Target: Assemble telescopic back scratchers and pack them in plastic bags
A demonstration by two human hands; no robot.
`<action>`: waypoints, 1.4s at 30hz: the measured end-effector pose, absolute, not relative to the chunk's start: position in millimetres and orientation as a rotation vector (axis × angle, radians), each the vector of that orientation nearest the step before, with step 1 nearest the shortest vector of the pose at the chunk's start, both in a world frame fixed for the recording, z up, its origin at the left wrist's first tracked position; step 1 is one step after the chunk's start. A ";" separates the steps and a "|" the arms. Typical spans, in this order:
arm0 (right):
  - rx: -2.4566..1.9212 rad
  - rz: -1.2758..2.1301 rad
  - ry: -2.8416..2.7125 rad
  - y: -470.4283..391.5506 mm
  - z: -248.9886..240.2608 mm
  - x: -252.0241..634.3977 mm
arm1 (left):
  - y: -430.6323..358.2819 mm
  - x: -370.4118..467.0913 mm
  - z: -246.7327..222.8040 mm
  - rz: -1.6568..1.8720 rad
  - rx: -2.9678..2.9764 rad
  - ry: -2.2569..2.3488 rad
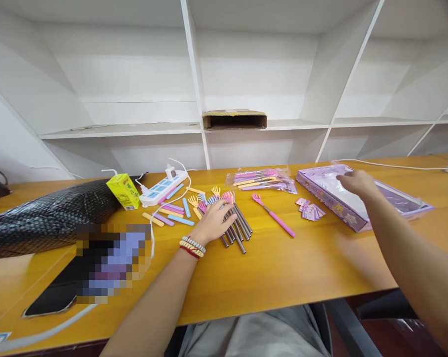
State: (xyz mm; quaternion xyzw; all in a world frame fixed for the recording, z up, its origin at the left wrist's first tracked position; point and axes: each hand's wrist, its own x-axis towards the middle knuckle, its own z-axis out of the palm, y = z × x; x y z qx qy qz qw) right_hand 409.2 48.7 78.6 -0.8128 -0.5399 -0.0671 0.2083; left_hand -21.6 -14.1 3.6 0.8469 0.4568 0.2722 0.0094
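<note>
My left hand [213,222] lies with its fingers spread over a pile of back scratcher rods [242,223], metal with pink, yellow and blue claw heads. Just left of it are loose coloured handles [181,219] in pink, yellow, blue and purple. A complete pink back scratcher [281,224] lies alone to the right of the pile. Over the purple display box [328,203], my right hand [358,184] is slightly blurred. Its fingers are partly hidden, so I cannot make out whether anything is in them.
Bagged back scratchers [261,179] lie at the back, and small purple cards [311,210] beside the box. On the left are a power strip [164,188], a yellow drink carton [123,192], a black wrapped bundle [53,213] and a phone [60,282]. A cardboard box [234,114] sits on the shelf.
</note>
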 end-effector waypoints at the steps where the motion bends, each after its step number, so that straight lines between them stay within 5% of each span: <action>1: -2.221 -0.175 -1.470 43.6 85.5 396.9 | -17.0 -17.8 5.7 0.868 2.648 1.412; 6: -1.469 -0.155 -1.945 1.2 93.2 287.9 | -37.0 5.6 14.7 0.851 2.630 1.283; 13: -0.668 -0.062 -2.493 -30.6 42.3 188.0 | -43.6 14.5 10.7 0.962 2.350 1.043; 29: -0.501 0.125 -2.349 -32.6 8.5 189.1 | -23.8 12.2 3.5 1.398 1.781 1.372; 33: -0.763 0.210 -2.044 -18.3 7.8 201.7 | -17.7 0.6 5.2 1.393 1.622 1.314; 42: -0.941 1.226 -1.898 -0.9 6.5 217.6 | -19.8 -2.1 12.3 1.447 1.651 1.207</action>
